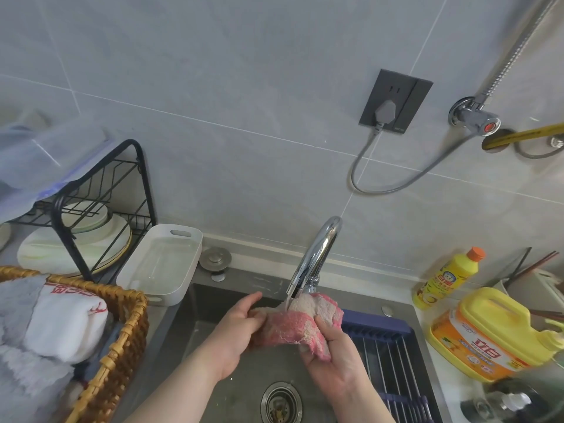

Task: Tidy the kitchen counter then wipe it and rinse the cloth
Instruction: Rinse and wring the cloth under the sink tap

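Observation:
A pink and beige cloth (300,323) is bunched up over the grey sink (183,337), right under the spout of the chrome tap (317,254). Water runs from the spout onto the cloth. My left hand (235,334) grips the cloth's left end. My right hand (332,355) grips its right end from below, thumb pressed on top. The sink drain (280,404) lies under my wrists.
A wicker basket (122,340) with towels stands at the left, a white tray (161,264) and a black dish rack (100,209) behind it. A blue rack (393,358) lies across the sink's right side. Yellow detergent bottles (448,279) (494,334) stand at the right.

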`<state>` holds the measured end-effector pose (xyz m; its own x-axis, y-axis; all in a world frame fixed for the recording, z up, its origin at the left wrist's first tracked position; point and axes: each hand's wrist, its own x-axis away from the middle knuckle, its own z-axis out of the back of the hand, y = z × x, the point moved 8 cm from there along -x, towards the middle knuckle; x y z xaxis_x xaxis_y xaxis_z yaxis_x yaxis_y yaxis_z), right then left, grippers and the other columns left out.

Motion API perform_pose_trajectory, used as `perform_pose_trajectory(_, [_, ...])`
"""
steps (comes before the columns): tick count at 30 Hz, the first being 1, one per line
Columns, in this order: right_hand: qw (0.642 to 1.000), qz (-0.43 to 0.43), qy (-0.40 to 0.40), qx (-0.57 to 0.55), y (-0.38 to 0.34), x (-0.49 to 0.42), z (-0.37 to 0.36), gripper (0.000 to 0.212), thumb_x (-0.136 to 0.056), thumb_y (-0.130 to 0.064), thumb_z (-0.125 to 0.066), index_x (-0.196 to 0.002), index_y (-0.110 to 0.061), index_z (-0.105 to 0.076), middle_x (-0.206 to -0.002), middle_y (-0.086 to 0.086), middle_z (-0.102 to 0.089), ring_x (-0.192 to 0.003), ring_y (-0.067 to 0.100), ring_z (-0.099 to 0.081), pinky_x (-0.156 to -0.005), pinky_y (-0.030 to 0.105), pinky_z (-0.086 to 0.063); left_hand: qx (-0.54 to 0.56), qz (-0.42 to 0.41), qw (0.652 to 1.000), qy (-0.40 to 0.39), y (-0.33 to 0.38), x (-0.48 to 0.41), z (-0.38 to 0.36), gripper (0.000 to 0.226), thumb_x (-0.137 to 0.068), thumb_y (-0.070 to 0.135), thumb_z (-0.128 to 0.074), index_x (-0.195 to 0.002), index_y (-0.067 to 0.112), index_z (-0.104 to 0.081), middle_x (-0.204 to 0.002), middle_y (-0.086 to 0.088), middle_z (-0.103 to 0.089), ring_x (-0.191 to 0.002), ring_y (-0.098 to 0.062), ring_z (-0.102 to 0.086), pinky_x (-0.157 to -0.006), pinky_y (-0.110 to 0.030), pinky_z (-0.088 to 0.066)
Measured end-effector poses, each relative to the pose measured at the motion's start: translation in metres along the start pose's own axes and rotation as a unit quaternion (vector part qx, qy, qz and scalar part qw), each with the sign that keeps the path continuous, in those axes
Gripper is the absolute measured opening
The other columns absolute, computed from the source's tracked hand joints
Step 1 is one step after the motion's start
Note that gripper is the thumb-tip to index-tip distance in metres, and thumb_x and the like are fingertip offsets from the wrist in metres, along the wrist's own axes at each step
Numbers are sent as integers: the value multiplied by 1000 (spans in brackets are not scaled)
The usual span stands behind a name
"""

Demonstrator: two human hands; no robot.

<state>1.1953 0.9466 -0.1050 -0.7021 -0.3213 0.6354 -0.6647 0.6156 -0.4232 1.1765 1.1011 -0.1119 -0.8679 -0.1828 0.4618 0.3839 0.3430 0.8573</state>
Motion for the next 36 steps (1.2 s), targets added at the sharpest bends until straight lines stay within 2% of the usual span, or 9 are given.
perform_pose_trajectory(3, [1000, 6, 10, 8, 1, 0, 5, 39, -94, -4, -49, -133, 2, -49, -90, 23, -67, -57, 27, -67, -39, 28, -52, -8, -16, 999, 37, 0, 1, -2, 23, -99, 18, -53, -118, 31, -58, -122, -1, -60, -99, -11, -61, -73, -28, -55])
perform_pose_trajectory(6, [1000, 15, 20, 13, 0, 3, 8, 39, -95, -5, -49, -133, 1, -49, -93, 23, -67, -57, 27, -67, -39, 28, -52, 12, -37, 999, 18, -2, 3, -10, 32, -87, 12, -70, -113, 26, -60, -116, -1, -62, -102, -12, -63, -83, -30, -55])
perform_pose_trajectory(12, [1000, 13, -8, -25, -7, 11, 19, 31, -96, -2, -43, -126, 0, -52, -106, 33, -67, -79, 41, -72, -55, 46, -60, 183, 26, 983, -5, -10, 11, -18, 20, -99, 8, -48, -110, 9, -64, -101, -13, -71, -84, -25, -66, -66, -34, -55])
perform_pose_trajectory(16, [1000, -4, -26, 5, -7, 18, 32, 46, -84, -3, -47, -129, -1, -52, -117, 33, -64, -92, 44, -70, -67, 53, -60, 166, 35, 985, -6, -22, 10, -19, 25, -98, 0, -46, -115, 8, -62, -110, -18, -68, -84, -26, -63, -67, -34, -50])
perform_pose_trajectory(21, [1000, -17, -24, 8, -5, 14, 44, 45, -87, -6, -46, -130, 4, -52, -121, 33, -62, -98, 44, -68, -71, 54, -60, 188, 38, 979, -63, -26, 18, -27, 62, -83, -24, -45, -122, 23, -58, -119, -14, -67, -99, -30, -61, -70, -37, -49])
perform_pose_trajectory(25, [999, -34, -34, 13, -4, 14, 48, 47, -85, -7, -47, -131, 2, -51, -122, 33, -61, -97, 46, -68, -71, 55, -59, 186, 39, 981, -40, -23, 15, -24, 44, -91, -12, -49, -123, 16, -60, -113, -17, -69, -92, -29, -66, -70, -38, -54])
perform_pose_trajectory(28, [998, -40, -27, -28, -2, 13, 41, 55, -77, -1, -60, -130, 8, -50, -122, 38, -59, -92, 47, -69, -64, 55, -60, 196, 43, 980, -2, -24, 15, -22, 23, -99, 6, -48, -116, 7, -63, -104, -17, -72, -81, -25, -69, -59, -33, -58])
perform_pose_trajectory(31, [998, -25, -14, -61, -4, 5, 41, 98, -37, 16, -89, -127, 15, -50, -124, 38, -57, -91, 48, -69, -63, 52, -61, 253, 45, 964, -67, -19, 20, -28, 35, -91, -14, -47, -120, 4, -58, -113, -22, -68, -90, -28, -69, -72, -35, -61])
perform_pose_trajectory(36, [997, -32, 22, -64, -5, 5, 44, 81, -53, 11, -84, -128, 13, -53, -126, 34, -58, -89, 45, -70, -61, 51, -61, 203, 34, 977, -51, -14, 13, -26, 39, -90, -19, -43, -121, 0, -59, -114, -23, -68, -101, -30, -67, -80, -34, -58])
